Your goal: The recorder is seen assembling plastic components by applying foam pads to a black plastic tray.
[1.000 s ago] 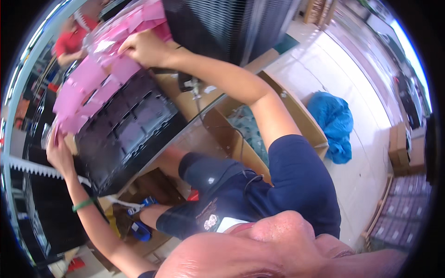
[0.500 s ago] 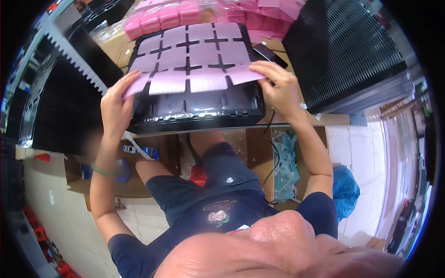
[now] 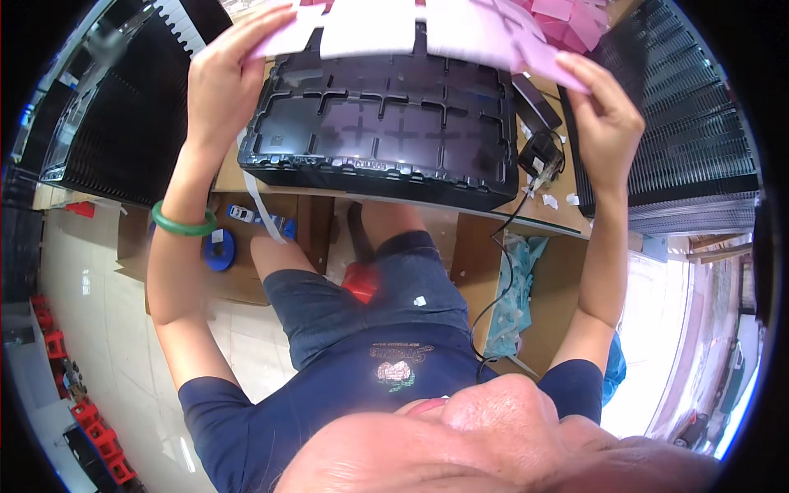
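My left hand [image 3: 223, 78] and my right hand [image 3: 604, 111] hold the two sides of a pale pink cut-out sheet [image 3: 411, 29], lifted above a stack of black moulded trays [image 3: 378, 135]. The top tray's compartments lie bare under the sheet, whose shadow falls on them. The trays rest on a wooden table [image 3: 567, 212] in front of my knees. A green bangle [image 3: 182, 223] is on my left wrist.
Tall stacks of black trays stand at the left [image 3: 107, 115] and at the right [image 3: 682, 140]. More pink sheets [image 3: 575, 12] lie behind. A small black device [image 3: 538, 156] with a cable sits by the tray. A blue tape roll [image 3: 218, 249] lies on cardboard below.
The pink sheet lay on the top tray half a second ago; both hands have raised it up and away, which uncovers the tray's compartments. The view has shifted down towards my lap.
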{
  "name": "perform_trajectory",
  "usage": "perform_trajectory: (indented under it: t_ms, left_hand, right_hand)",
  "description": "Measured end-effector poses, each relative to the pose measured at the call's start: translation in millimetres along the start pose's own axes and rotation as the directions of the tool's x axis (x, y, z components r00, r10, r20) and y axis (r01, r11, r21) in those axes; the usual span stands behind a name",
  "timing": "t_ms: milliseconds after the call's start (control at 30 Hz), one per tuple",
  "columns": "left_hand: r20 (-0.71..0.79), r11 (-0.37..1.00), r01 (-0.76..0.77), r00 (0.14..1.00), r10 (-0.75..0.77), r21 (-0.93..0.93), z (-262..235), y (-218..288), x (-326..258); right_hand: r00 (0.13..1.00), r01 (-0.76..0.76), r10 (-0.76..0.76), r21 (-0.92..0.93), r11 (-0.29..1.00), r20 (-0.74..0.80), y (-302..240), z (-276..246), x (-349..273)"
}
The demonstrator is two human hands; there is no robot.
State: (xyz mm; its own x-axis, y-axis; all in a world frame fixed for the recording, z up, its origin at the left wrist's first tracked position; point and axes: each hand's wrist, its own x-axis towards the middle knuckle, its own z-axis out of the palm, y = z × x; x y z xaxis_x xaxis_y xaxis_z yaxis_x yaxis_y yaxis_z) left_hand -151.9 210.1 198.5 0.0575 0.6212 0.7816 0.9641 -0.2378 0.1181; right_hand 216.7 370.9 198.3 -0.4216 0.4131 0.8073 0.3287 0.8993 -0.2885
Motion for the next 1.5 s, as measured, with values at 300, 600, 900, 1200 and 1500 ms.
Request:
perform_trajectory:
  t_ms: [300,600,900,1200,1500]
  left_hand:
    - [0.204,0.984,0.174,0.965,-0.163,-0.036,23.1,3.9,-65.5]
    - [0.179,0.972,0.232,0.959,-0.222,-0.041,10.4,6.6,-87.8]
    - [0.141,0.972,0.222,0.967,-0.210,-0.076,17.0,6.9,-86.5]
    - [0.071,0.961,0.250,0.967,-0.243,-0.119,25.8,-3.2,-73.5]
    - [0.038,0.970,0.228,0.973,-0.226,-0.078,35.5,-14.7,-44.5]
  right_hand:
    - [0.965,-0.207,0.196,0.046,0.977,0.175,-9.4,26.4,-80.9]
    - [0.977,-0.121,0.130,-0.063,0.991,0.172,-30.8,25.3,-98.7]
    - [0.971,-0.148,0.162,-0.089,0.985,0.174,-33.0,24.1,-96.1]
    - [0.977,-0.116,0.132,-0.103,0.988,0.168,-26.1,31.8,-88.3]
    - [0.981,-0.102,0.116,-0.092,0.991,0.158,-0.3,37.3,-53.9]
